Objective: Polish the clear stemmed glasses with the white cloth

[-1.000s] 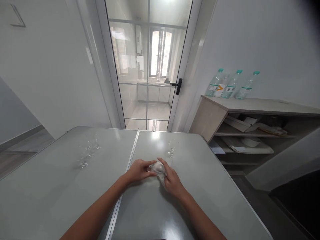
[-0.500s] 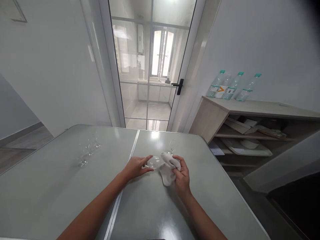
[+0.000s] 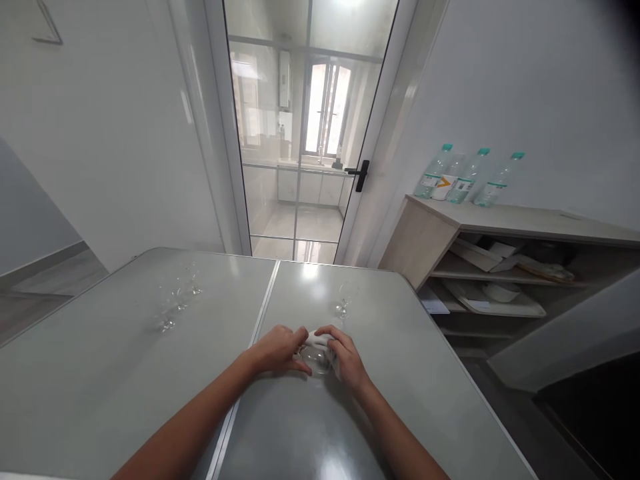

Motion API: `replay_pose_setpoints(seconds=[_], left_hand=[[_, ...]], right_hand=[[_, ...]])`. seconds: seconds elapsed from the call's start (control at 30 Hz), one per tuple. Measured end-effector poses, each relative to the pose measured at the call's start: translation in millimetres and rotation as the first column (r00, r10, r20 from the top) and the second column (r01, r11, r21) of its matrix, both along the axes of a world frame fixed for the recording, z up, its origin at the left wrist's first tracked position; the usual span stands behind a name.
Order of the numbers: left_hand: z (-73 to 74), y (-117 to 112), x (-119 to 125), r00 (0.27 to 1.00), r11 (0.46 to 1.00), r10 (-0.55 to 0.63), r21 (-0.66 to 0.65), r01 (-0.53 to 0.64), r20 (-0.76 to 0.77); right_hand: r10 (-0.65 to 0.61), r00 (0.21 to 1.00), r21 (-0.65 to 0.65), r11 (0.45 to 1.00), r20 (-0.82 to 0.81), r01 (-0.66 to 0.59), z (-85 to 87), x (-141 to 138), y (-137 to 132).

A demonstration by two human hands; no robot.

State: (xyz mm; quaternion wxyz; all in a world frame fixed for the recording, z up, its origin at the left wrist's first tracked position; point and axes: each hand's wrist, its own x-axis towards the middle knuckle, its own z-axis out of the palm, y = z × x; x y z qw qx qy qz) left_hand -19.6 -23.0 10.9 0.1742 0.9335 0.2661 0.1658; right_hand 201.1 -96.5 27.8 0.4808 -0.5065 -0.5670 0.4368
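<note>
Close to the middle of the table, my left hand (image 3: 285, 349) grips a clear, rounded drinking glass (image 3: 316, 361) from its left side, thumb low and fingers on top. My right hand (image 3: 346, 355) is closed on a white cloth (image 3: 318, 339), which is pressed against the far and right sides of the glass. The fingers hide much of the cloth. Just beyond my hands stands another clear glass (image 3: 341, 308), its outline faint against the table.
Several clear glass pieces (image 3: 180, 305) stand in a row on the left part of the grey-green table (image 3: 125, 393). A metal strip divides the tabletop. Plastic bottles (image 3: 463, 180) stand on a wooden shelf unit (image 3: 520, 220) at right. Behind the table is a glass door (image 3: 270, 187).
Both hands have come nearer to me with the glass. The cloth, hanging loose to the right before, is now gathered against the glass.
</note>
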Motion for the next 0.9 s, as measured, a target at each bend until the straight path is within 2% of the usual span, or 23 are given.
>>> replay_pose_setpoints(seconds=[0.1, 0.17, 0.23, 0.3, 0.37, 0.4, 0.47, 0.53, 0.6, 0.67, 0.73, 0.77, 0.83, 0.9], left_hand=[[5.0, -2, 0, 0.999, 0.999, -0.015, 0.052, 0.017, -0.04], [8.0, -2, 0, 0.999, 0.997, -0.021, 0.079, 0.025, -0.048], [9.5, -1, 0, 0.998, 0.995, 0.0, 0.099, 0.005, -0.058], [9.1, 2, -1, 0.997, 0.991, 0.04, 0.131, -0.03, -0.073], [7.7, 3, -2, 0.995, 0.983, 0.067, 0.176, -0.053, -0.075], [6.9, 3, -3, 0.995, 0.979, 0.067, 0.198, -0.052, -0.068], [5.8, 3, -3, 0.998, 0.972, 0.046, 0.231, -0.035, -0.044], [5.2, 1, -2, 1.0, 0.965, 0.005, 0.262, 0.001, -0.021], [4.9, -1, 0, 0.999, 0.953, -0.044, 0.3, 0.044, -0.004], [4.6, -1, 1, 0.996, 0.943, -0.084, 0.327, 0.07, 0.031], [4.0, -2, 1, 0.99, 0.948, -0.108, 0.309, 0.075, 0.091], [3.5, -1, 1, 0.986, 0.958, -0.107, 0.279, 0.067, 0.13], [2.2, -1, 2, 0.975, 0.984, -0.074, 0.177, 0.037, 0.207], [0.9, 0, 4, 0.965, 1.0, -0.002, 0.022, -0.004, 0.262]], right_hand=[[-0.073, 0.997, -0.024, 0.997, 0.006, 0.073, -3.6, 0, 2], [-0.036, 0.999, 0.032, 0.999, 0.023, 0.035, -0.7, 0, -1], [0.082, 0.992, 0.144, 0.985, 0.097, -0.095, 4.7, 0, -6], [0.208, 0.948, 0.26, 0.927, 0.241, -0.27, 9.1, -2, -11], [0.232, 0.902, 0.332, 0.872, 0.364, -0.358, 9.9, -5, -14], [0.203, 0.899, 0.353, 0.868, 0.387, -0.348, 8.9, -7, -14], [0.109, 0.925, 0.354, 0.903, 0.364, -0.245, 5.6, -10, -14], [0.028, 0.958, 0.291, 0.95, 0.286, -0.115, 2.5, -12, -11], [0.001, 0.984, 0.185, 0.982, 0.178, -0.034, 0.9, -11, -7], [-0.024, 0.999, 0.084, 0.996, 0.03, 0.021, 0.8, -10, -3], [-0.065, 0.982, -0.018, 0.998, -0.177, 0.062, 1.5, -8, -1], [-0.082, 0.95, -0.079, 0.995, -0.303, 0.061, 2.0, -7, 0], [-0.109, 0.834, -0.2, 0.98, -0.541, -0.001, 3.1, -6, 1], [-0.133, 0.721, -0.269, 0.96, -0.68, -0.077, 3.8, -6, 2]])
